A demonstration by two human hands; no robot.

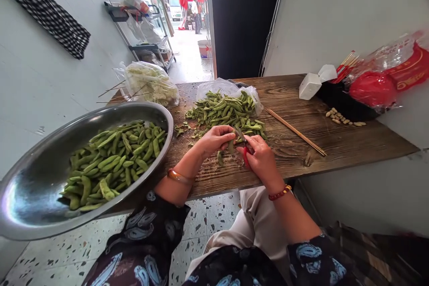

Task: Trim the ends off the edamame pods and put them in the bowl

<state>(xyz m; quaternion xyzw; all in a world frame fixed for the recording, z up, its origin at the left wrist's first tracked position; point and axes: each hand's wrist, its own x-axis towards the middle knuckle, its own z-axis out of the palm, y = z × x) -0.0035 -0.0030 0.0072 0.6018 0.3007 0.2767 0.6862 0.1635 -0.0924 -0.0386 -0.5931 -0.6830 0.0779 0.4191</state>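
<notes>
My left hand [217, 139] pinches a green soybean pod [231, 146] over the front of the wooden table. Close beside it, my right hand [260, 154] is closed around red-handled scissors [246, 156], whose blades point toward the pod. Just beyond both hands lies a heap of pods [224, 109], partly spilling from a clear plastic bag [217, 86]. One loose pod [220, 158] is below my left hand. To the left, a large steel basin [36, 165] holds many more pods [114, 161].
Bundled wooden skewers [296, 132] lie right of the heap. Peanuts [343, 118], a white box [309, 86] and red packaging [373, 89] sit at the table's right end. A bagged pale vegetable [150, 82] stands behind the basin. A shelf cart [144, 31] is by the doorway.
</notes>
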